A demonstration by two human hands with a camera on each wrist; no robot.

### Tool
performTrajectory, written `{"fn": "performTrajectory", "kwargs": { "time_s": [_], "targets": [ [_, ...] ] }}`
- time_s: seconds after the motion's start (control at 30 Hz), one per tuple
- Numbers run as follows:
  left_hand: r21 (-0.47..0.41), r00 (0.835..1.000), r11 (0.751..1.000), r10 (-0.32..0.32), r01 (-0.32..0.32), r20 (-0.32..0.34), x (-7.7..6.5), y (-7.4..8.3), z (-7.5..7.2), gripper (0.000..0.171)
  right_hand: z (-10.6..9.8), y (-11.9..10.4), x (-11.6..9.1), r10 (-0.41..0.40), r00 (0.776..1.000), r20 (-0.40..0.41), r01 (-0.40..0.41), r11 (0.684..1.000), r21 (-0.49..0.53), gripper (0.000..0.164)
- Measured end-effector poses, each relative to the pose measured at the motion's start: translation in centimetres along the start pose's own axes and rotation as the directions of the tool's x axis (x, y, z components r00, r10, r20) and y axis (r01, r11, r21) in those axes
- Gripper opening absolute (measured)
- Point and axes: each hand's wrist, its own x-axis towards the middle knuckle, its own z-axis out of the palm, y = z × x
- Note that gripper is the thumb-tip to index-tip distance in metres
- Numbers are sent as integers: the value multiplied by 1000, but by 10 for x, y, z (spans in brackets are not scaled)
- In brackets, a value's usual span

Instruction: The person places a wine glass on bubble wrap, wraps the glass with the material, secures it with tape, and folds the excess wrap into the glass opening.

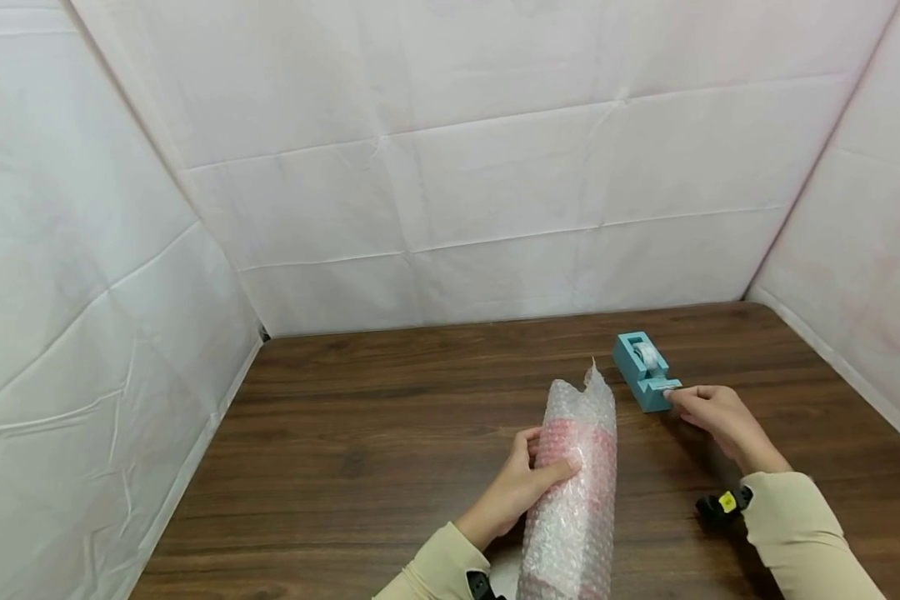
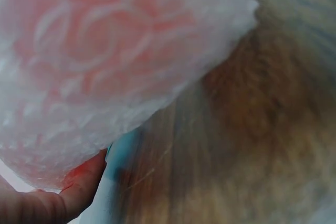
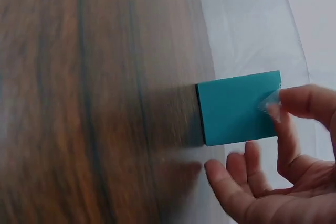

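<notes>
Left hand (image 1: 517,490) grips bubble-wrapped bundle (image 1: 579,500), long axis toward back edge of counter (image 1: 390,433); right hand (image 1: 723,422), rightward, pinches tape (image 3: 270,100) at dispenser (image 1: 630,363).

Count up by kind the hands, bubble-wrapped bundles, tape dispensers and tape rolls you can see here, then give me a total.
Hands: 2, the left hand and the right hand
Bubble-wrapped bundle: 1
Tape dispenser: 1
Tape roll: 1, inside the dispenser
Total: 5
</notes>
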Motion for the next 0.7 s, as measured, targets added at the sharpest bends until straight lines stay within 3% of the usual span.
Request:
{"fn": "performTrajectory", "kwargs": {
  "time_s": [0.17,0.33,0.57,0.7],
  "targets": [
    [-9,1000,1000,-2,2,7,-1,-1,0,70,1,-3,-9,-90,991,-104,66,976,-208,62],
    [-4,1000,1000,-1,1,10,0,-1,-1,70,5,-7,-11,-144,975,-170,90,953,-290,55],
    [0,1000,1000,11,-11,14,3,0,0,68,-1,-11,-6,-163,969,-187,88,931,-354,47],
    [-13,1000,1000,4,-4,24,2,-1,1,69,-6,-8,-5,-144,979,-147,76,916,-393,39]
  ]
}}
